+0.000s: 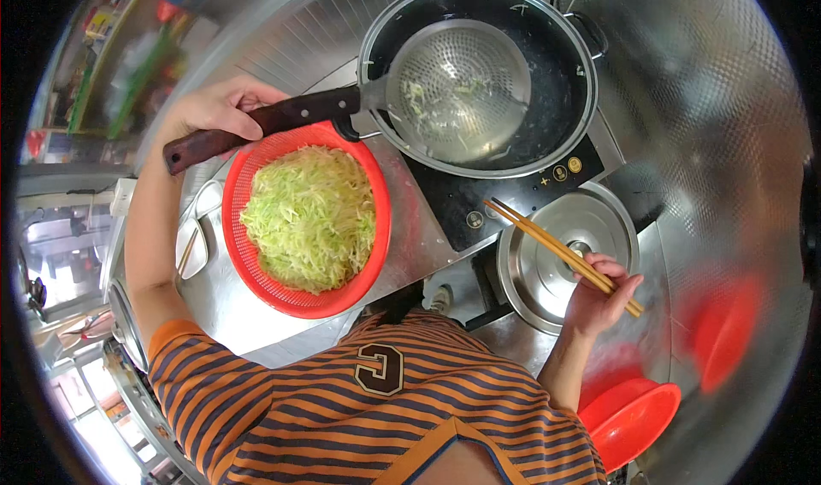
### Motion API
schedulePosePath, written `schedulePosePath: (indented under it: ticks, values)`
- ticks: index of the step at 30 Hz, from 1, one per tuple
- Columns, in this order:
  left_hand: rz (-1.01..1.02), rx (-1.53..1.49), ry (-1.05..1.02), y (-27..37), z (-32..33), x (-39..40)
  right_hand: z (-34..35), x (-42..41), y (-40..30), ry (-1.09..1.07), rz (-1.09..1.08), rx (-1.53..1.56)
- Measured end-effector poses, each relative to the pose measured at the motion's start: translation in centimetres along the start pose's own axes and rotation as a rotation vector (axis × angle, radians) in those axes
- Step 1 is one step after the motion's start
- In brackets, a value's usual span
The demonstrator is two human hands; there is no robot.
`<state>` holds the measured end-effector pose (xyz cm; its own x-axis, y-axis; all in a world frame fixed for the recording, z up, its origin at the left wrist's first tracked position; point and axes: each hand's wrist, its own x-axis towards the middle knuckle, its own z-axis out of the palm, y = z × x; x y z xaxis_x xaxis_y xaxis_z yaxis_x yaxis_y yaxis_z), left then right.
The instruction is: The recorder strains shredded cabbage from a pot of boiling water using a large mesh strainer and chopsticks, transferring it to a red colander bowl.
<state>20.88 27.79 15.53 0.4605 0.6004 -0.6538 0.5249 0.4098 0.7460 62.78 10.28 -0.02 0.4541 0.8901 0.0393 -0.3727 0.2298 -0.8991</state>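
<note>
My left hand (224, 110) grips the dark wooden handle of a perforated metal skimmer (462, 87), whose round bowl lies in a large pot (478, 170) of liquid. A few pale green shreds cling to the skimmer and the pot's inner wall. Below the skimmer's handle stands a red plastic colander (380, 241) heaped with shredded pale green vegetable (311, 219). In my right hand (600, 296) is a pair of wooden chopsticks (558, 247), held over a round metal lid (551, 228) with their tips towards the pot.
The pot sits on a black induction cooker (442, 196). A red plastic basin (635, 421) stands at the lower right. White dishes (192, 247), one holding chopsticks, lie left of the colander. A textured metal wall (699, 100) curves along the right.
</note>
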Motion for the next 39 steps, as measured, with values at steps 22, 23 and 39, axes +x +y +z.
schedulePosePath:
  ticks: [22,23,39]
  values:
    - [0.108,-0.448,0.105,-6.1,11.1,-0.8,0.6,-0.9,-1.7,-0.113,-0.061,0.046]
    - [0.125,-0.438,0.130,-6.5,11.7,-1.0,0.6,-1.1,-1.8,-0.127,-0.066,0.052]
    - [0.506,-0.632,0.234,-10.2,17.1,-1.8,3.2,-5.8,-3.7,-0.210,-0.059,0.045]
